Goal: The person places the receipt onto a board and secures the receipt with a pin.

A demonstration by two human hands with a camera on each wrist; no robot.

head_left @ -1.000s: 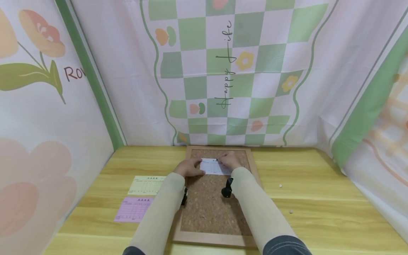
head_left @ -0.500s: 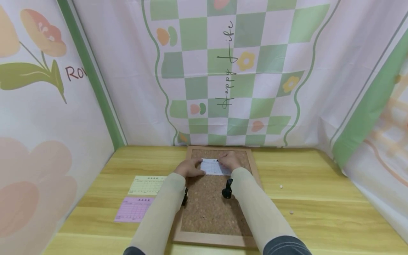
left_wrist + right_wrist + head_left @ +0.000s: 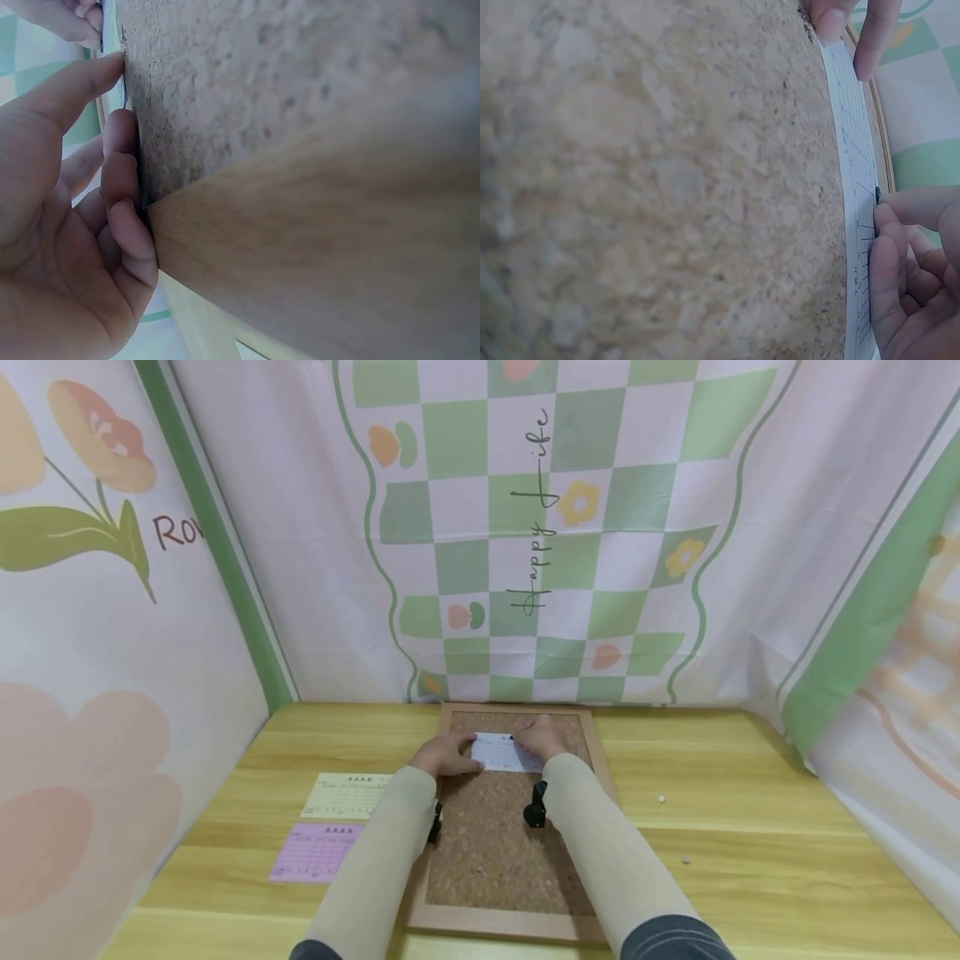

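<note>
A white printed form (image 3: 497, 753) lies near the far end of a wood-framed cork board (image 3: 498, 852). On its left end, my left hand (image 3: 447, 755) presses with thumb and fingers spread; in the left wrist view the other fingers of this hand (image 3: 82, 202) rest at the frame's edge. My right hand (image 3: 543, 739) covers the form's right part and pinches a small black pushpin (image 3: 512, 737) at its upper edge. The right wrist view shows the pin's dark head (image 3: 877, 196) between thumb and forefinger, right at the paper; its point is hidden.
Left of the board, a yellow form (image 3: 341, 796) and a pink form (image 3: 313, 853) lie on the wooden table (image 3: 750, 827), partly behind the left sleeve. Two small pale bits, one white (image 3: 662, 798) and one pinkish (image 3: 686, 860), lie at right. A patterned curtain (image 3: 517, 527) hangs behind.
</note>
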